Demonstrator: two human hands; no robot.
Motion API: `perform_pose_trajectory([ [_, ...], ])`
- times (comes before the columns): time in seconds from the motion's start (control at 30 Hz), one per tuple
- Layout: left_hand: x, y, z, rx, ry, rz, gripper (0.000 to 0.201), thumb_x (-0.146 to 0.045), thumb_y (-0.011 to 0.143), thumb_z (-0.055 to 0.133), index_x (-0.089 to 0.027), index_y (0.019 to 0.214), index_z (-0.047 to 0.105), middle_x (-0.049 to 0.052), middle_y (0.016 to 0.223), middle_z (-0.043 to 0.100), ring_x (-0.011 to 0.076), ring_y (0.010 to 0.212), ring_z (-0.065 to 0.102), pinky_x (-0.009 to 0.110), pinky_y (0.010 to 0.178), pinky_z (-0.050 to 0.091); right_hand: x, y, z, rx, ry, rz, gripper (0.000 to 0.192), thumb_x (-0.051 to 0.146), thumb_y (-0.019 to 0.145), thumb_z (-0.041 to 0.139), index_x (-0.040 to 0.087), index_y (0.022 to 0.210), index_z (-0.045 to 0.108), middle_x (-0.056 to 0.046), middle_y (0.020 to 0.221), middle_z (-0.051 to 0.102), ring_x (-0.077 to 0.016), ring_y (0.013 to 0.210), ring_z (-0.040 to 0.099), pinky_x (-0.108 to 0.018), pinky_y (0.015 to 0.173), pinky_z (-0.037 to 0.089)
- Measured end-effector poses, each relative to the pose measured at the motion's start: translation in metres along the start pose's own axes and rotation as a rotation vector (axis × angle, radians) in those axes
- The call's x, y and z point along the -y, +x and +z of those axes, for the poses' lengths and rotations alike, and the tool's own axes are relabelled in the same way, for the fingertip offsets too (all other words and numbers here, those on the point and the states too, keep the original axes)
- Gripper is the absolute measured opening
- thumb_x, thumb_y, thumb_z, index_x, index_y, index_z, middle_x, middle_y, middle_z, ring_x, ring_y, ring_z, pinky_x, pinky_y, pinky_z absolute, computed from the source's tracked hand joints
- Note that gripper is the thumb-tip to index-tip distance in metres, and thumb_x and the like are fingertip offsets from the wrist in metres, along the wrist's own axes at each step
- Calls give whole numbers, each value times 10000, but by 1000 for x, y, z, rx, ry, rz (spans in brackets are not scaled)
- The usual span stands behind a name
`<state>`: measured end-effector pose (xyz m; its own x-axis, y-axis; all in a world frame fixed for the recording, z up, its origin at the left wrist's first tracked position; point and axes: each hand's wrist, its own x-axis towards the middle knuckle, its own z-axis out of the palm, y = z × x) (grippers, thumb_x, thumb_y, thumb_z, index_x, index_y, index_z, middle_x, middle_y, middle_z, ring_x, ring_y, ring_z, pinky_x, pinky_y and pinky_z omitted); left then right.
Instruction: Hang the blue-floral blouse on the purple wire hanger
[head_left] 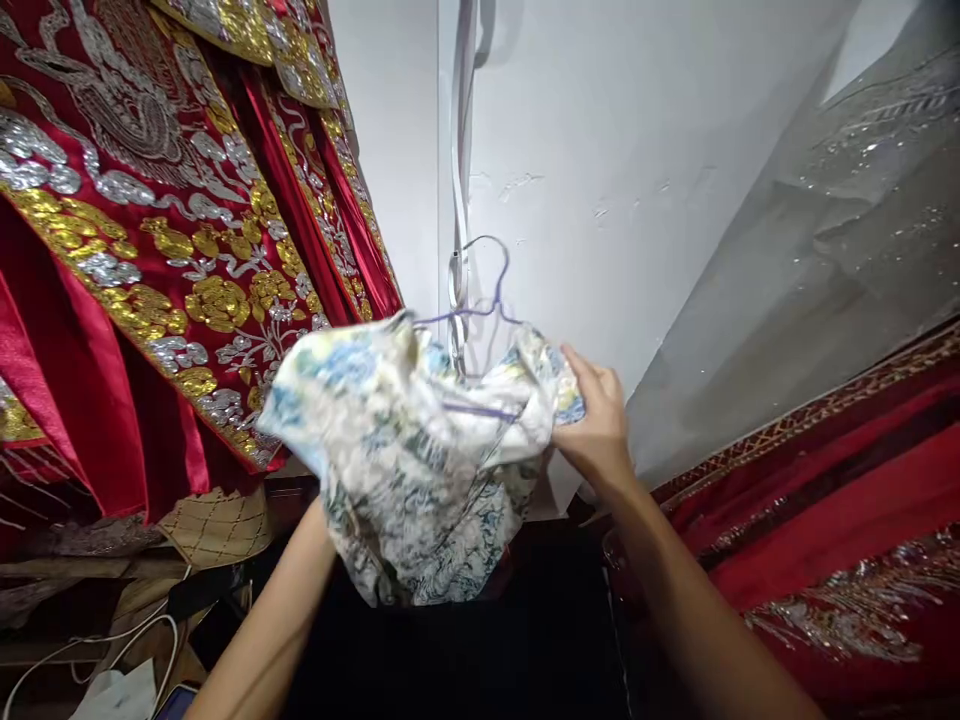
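Observation:
A white garment [409, 455] printed with blue, green and yellow flowers is bunched up in front of me at chest height. A thin purple wire hanger [491, 300] sticks up out of its top, hook pointing up against the white wall. My right hand [596, 420] grips the garment's right upper edge, fingers closed on the cloth. My left forearm [277, 620] runs up under the garment; the left hand itself is hidden inside or behind the fabric.
Red robes with gold and silver embroidery [150, 220] hang at the left. A grey sequinned veil [825, 250] and more red embroidered cloth [840, 510] lie at the right. White cables and a phone [142, 680] sit at the lower left.

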<state>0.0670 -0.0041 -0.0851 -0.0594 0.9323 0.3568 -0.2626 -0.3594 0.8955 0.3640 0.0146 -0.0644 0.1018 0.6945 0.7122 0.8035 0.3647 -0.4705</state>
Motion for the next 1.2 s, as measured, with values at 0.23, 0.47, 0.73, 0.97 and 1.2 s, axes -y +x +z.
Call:
perform_pose_trajectory([
  [0.23, 71, -68, -30, -247, -36, -376, 769, -800, 757, 630, -232, 1274, 679, 82, 1471, 595, 347, 1517, 337, 497, 1286, 184, 18, 34, -1, -25, -116, -61, 858, 333, 701, 718, 290, 1522, 473, -117, 1224, 565, -382, 1175, 552, -537, 1008, 424],
  [0.47, 86, -125, -5, -196, 103, -460, 779, -488, 718, 845, -182, 1391, 603, 157, 1398, 639, 381, 1390, 514, 536, 1214, 332, 22, -17, 1, -62, 82, -223, 656, 289, 773, 666, 259, 1419, 557, -114, 1428, 542, -364, 1368, 472, -555, 1145, 345],
  [0.73, 88, -143, 11, -150, 103, -449, 717, -460, 730, 834, -181, 1358, 632, 136, 1442, 609, 367, 1411, 493, 520, 1241, 291, 48, -153, 58, 314, 725, 537, 421, 503, 990, 480, 213, 694, 548, -18, 612, 568, -184, 584, 547, -315, 591, 443],
  [0.97, 77, -142, 0, -173, 81, -526, 751, -451, 725, 849, -209, 1394, 605, 140, 1449, 601, 368, 1434, 465, 515, 1236, 301, 50, -150, 64, 487, 802, 544, 331, 498, 966, 549, 208, 807, 533, 18, 681, 523, -142, 618, 489, -271, 615, 400],
  [1.2, 93, -144, 12, -160, 127, -426, 670, -491, 736, 810, -195, 1313, 641, 139, 1364, 650, 369, 1366, 532, 517, 1200, 346, 52, -153, 54, 513, 927, 579, 334, 446, 943, 565, 220, 726, 450, 55, 593, 444, -112, 548, 420, -253, 563, 356],
])
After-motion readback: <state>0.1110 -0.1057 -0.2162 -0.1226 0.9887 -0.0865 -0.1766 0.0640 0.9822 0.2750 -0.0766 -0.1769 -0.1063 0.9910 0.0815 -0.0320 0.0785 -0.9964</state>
